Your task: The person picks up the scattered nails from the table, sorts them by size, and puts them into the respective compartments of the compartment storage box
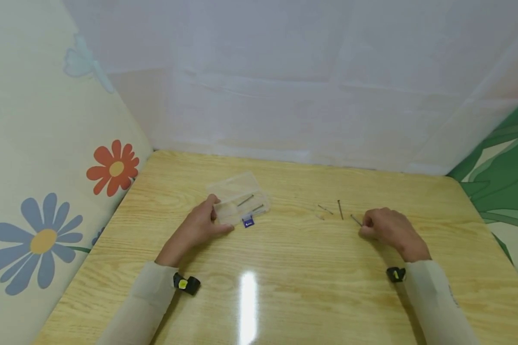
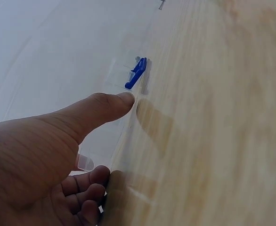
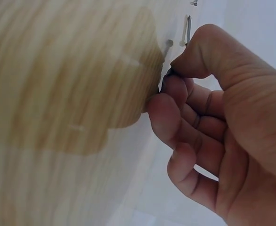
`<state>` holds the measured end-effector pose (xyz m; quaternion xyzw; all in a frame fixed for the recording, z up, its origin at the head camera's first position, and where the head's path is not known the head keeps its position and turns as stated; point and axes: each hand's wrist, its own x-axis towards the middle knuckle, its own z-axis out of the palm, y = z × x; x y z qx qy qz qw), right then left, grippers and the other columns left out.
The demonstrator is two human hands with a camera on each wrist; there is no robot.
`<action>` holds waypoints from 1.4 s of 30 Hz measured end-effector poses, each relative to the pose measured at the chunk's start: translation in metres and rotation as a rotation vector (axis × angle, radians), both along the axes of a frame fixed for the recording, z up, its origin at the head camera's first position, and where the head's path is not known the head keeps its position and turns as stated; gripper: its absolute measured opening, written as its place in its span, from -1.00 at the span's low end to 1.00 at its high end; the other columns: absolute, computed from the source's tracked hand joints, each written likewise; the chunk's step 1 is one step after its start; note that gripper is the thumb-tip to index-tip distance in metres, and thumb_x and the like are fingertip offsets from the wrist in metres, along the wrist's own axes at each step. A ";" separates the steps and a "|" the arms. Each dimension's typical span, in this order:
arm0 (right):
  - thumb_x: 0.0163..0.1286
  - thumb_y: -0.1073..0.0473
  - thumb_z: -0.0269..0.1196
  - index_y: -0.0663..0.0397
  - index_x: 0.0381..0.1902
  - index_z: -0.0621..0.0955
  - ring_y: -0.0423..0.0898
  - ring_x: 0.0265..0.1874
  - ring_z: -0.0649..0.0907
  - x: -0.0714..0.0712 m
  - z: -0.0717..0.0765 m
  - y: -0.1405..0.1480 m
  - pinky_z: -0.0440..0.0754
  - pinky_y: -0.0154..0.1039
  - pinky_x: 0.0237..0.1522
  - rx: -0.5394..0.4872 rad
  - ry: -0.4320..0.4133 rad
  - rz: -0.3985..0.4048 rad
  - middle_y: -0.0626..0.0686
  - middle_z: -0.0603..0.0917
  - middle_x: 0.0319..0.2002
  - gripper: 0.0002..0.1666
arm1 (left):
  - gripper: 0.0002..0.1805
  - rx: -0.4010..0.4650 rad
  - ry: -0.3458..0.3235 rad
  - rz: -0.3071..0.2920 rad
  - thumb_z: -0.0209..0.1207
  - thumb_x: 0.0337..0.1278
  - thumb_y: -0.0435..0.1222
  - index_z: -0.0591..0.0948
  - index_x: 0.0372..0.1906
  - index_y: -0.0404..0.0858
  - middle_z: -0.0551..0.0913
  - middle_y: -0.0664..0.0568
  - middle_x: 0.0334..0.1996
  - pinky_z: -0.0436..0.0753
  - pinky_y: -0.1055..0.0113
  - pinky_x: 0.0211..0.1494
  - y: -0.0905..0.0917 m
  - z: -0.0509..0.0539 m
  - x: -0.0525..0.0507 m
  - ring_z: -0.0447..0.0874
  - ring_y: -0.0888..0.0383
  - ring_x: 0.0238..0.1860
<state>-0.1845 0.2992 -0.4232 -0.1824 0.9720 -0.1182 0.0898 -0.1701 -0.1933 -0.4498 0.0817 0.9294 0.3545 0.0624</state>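
A clear plastic box (image 1: 229, 211) with its lid raised at the back lies left of centre on the table, holding a few screws (image 1: 257, 208). My left hand (image 1: 196, 223) grips the box's left end, thumb along the front near a blue latch (image 1: 248, 221); the left wrist view shows the thumb (image 2: 105, 108) beside the blue latch (image 2: 136, 73). My right hand (image 1: 390, 230) pinches one end of a screw (image 1: 356, 220) between thumb and forefinger, low over the table; in the right wrist view the fingers are curled and the screw (image 3: 189, 30) points away.
Between box and right hand lie a dark screw (image 1: 340, 210), a smaller screw (image 1: 325, 209) and a faint small piece (image 1: 319, 217). The wooden table (image 1: 302, 287) meets a white cloth backdrop (image 1: 263, 96); flower-patterned walls stand at both sides.
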 end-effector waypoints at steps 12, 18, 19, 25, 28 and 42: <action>0.29 0.19 0.36 -0.01 -0.41 0.66 -0.17 -0.48 0.54 0.001 0.001 -0.006 0.56 -0.09 -0.37 -0.021 0.038 0.033 -0.12 0.65 -0.43 -0.91 | -0.21 0.003 -0.011 -0.002 0.55 0.04 -0.05 0.37 0.21 -0.32 0.48 -0.09 -0.31 0.46 0.18 -0.29 0.000 0.002 0.001 0.45 0.02 -0.34; 0.24 0.29 0.34 -0.03 -0.43 0.65 -0.20 -0.48 0.53 0.001 0.006 -0.017 0.55 -0.12 -0.36 -0.078 0.085 0.093 -0.16 0.63 -0.45 -0.90 | -0.20 0.002 -0.012 0.000 0.55 0.04 -0.05 0.37 0.21 -0.34 0.48 -0.09 -0.32 0.46 0.18 -0.30 0.000 0.002 0.001 0.45 0.02 -0.35; 0.23 0.29 0.33 -0.03 -0.43 0.65 -0.21 -0.48 0.53 0.001 0.007 -0.020 0.55 -0.13 -0.36 -0.085 0.092 0.100 -0.16 0.63 -0.46 -0.89 | -0.21 0.004 -0.012 0.001 0.55 0.04 -0.05 0.38 0.21 -0.33 0.48 -0.09 -0.32 0.45 0.17 -0.30 0.000 0.002 0.001 0.44 0.02 -0.35; 0.25 0.28 0.32 -0.06 -0.43 0.62 -0.22 -0.51 0.50 -0.002 0.011 -0.041 0.52 -0.18 -0.39 -0.117 0.094 0.137 -0.19 0.60 -0.48 -0.88 | -0.21 0.009 -0.018 0.002 0.55 0.04 -0.05 0.37 0.21 -0.33 0.48 -0.09 -0.32 0.45 0.18 -0.29 0.001 0.002 0.001 0.45 0.02 -0.34; 0.27 0.26 0.32 -0.08 -0.42 0.62 -0.22 -0.54 0.47 -0.003 0.014 -0.053 0.48 -0.19 -0.42 -0.132 0.094 0.163 -0.20 0.58 -0.49 -0.88 | -0.21 0.011 -0.015 -0.001 0.54 0.05 -0.05 0.37 0.22 -0.33 0.48 -0.09 -0.32 0.45 0.19 -0.30 0.000 0.002 0.001 0.44 0.02 -0.35; 0.28 0.28 0.30 -0.07 -0.42 0.62 -0.22 -0.56 0.44 -0.021 0.022 -0.111 0.45 -0.21 -0.42 -0.157 0.099 0.285 -0.18 0.55 -0.52 -0.87 | -0.28 0.048 -0.009 -0.007 0.53 0.07 -0.11 0.40 0.19 -0.31 0.48 -0.09 -0.34 0.46 0.18 -0.33 0.001 0.003 0.003 0.44 0.04 -0.38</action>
